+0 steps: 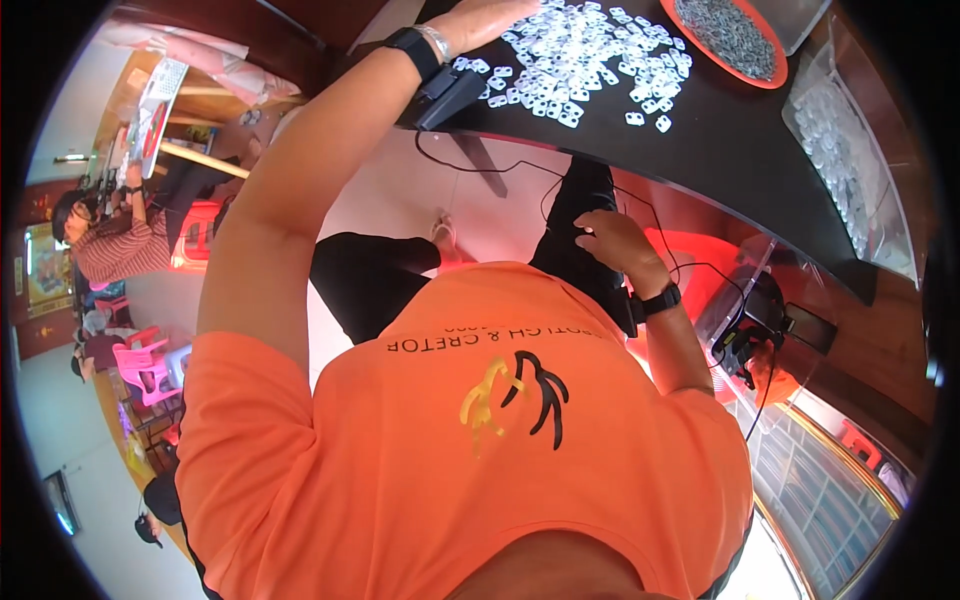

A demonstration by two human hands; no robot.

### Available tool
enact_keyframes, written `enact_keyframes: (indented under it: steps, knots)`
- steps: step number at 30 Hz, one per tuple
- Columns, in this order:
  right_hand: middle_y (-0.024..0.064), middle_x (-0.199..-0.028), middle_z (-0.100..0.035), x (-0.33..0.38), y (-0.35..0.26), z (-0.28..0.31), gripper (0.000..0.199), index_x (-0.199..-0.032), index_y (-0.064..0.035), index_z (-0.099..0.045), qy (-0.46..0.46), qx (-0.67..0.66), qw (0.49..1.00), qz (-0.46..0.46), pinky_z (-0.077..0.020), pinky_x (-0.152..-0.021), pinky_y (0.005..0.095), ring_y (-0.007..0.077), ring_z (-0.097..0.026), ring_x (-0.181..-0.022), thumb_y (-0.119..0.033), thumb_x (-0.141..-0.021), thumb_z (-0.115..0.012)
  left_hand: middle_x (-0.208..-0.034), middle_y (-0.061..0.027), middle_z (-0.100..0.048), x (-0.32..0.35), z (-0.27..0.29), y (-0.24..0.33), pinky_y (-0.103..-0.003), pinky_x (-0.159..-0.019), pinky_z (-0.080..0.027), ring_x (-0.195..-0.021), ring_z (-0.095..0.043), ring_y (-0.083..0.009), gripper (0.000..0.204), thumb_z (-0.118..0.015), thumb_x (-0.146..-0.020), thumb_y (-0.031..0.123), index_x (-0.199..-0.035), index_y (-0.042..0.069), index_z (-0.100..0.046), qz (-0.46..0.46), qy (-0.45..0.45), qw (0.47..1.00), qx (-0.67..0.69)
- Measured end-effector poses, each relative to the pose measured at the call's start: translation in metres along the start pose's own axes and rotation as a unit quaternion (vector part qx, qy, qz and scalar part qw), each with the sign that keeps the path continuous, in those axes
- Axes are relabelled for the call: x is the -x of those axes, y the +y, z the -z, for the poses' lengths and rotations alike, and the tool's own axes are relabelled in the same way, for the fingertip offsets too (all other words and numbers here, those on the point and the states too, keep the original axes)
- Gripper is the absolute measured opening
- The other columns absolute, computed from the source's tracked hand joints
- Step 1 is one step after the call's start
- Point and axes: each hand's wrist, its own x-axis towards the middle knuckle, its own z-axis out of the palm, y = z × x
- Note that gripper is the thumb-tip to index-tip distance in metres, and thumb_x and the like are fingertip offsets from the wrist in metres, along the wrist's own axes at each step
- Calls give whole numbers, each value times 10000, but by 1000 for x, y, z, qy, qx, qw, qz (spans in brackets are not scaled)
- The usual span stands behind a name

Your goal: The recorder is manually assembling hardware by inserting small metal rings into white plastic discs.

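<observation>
- Head view, far left: one co-worker in a striped top (125,245), with a red stool (197,232) close by; both well apart from the counter (740,150).
- One black device (447,100), at the counter's near edge beside the left wrist; a dark cable (475,168) hangs below, probably the reason it sits so close to the edge.
- One left hand (490,25), reaching over the counter to the edge of the heap, palm side down. Fingertips run to the picture's top border; whether they grip a piece cannot be told.
- White pieces (560,60), many, small and flat, with holes. Loose on the dark counter, heaped in the middle and thinning to singles nearer the body; the spread likely keeps them within easy reach.
- One right hand (625,245), below counter level by the black-trousered leg (580,190). Loosely open, fingers half curled, nothing seen in it; apparently parked out of the way.
- One orange-red dish (766,83), filled with small grey parts (730,40); its raised rim presumably stops them mixing with the white pieces.
- One clear container (880,185), at the counter's right end, holding translucent pieces (830,150); seemingly set aside as stock.
</observation>
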Motion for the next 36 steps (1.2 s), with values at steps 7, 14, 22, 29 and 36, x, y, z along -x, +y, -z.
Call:
enact_keyframes:
  steps: [7,14,22,29,36]
  knots:
    - [144,-954,-631,-14,-25,4,271,-1007,-40,-628,18,9,1000,23,-468,-808,401,323,-592,-913,-195,-786,-605,-820,-169,-613,20,50,57,-406,-712,-466,-804,-584,-338,200,-520,-841,182,-835,6,-614,-86,126,985,-86]
    - [133,-982,-638,-3,-35,23,272,-1019,-45,-628,62,7,997,54,-471,-809,393,317,-598,-923,-187,-789,-609,-550,-32,-528,37,94,-23,-255,-429,-422,-461,-520,-119,172,-566,-824,129,-676,42,-580,89,120,944,296]
    - [125,-852,-651,43,-96,91,185,-973,-22,-645,202,-105,974,-14,-497,-650,344,269,-637,-723,-65,-794,-636,-535,-44,-500,13,71,-6,-280,-405,-407,-424,-483,-155,174,-524,-829,153,-691,49,-544,173,133,931,293]
    - [120,-798,-634,45,-118,112,131,-912,-16,-635,309,-26,947,85,-504,-644,331,274,-628,-714,-23,-781,-645,-642,-68,-606,20,71,25,-344,-543,-464,-566,-600,-213,150,-534,-790,211,-795,76,-599,195,101,973,74]
    - [122,-804,-640,31,-112,103,155,-931,-45,-648,288,-12,952,100,-501,-651,379,293,-626,-755,-71,-779,-658,-921,-182,-641,-5,61,55,-435,-784,-458,-898,-597,-362,226,-502,-771,213,-890,65,-624,116,67,975,-174]
